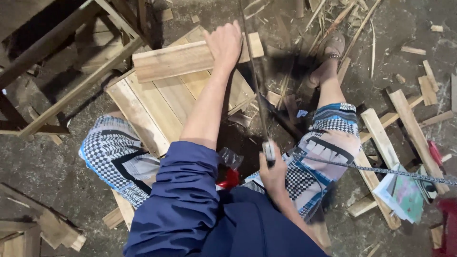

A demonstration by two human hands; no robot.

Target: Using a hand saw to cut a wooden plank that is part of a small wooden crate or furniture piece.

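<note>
— What does the left hand (224, 44) hold?

— It presses flat on a wooden plank (183, 59), the palm down and the fingers curled over the far edge. The plank lies across under the hand and sticks out to both sides of it, more to the left.

— And what is below the plank?

— A panel of pale wooden slats (157, 107). The plank rests on its far end, and the panel runs back from the hand toward the person, along the forearm in the dark blue sleeve (178, 200).

— The right hand (273, 173)?

— It is closed around the handle of a hand saw (257, 90), near the body. The thin blade goes away from this hand and crosses the plank just to the right of the left hand, very near to the fingers. The blade is blurred, so it cannot be told exactly where it touches the wood.

— What is around?

— The knees in patterned trousers (116, 152) are on both sides of the panel. The right foot in a sandal (331, 50) is beyond the right hand, to the right of the plank. Wood offcuts (404, 119) lie on the dirty floor, to the right of the right hand, well apart from it.
</note>
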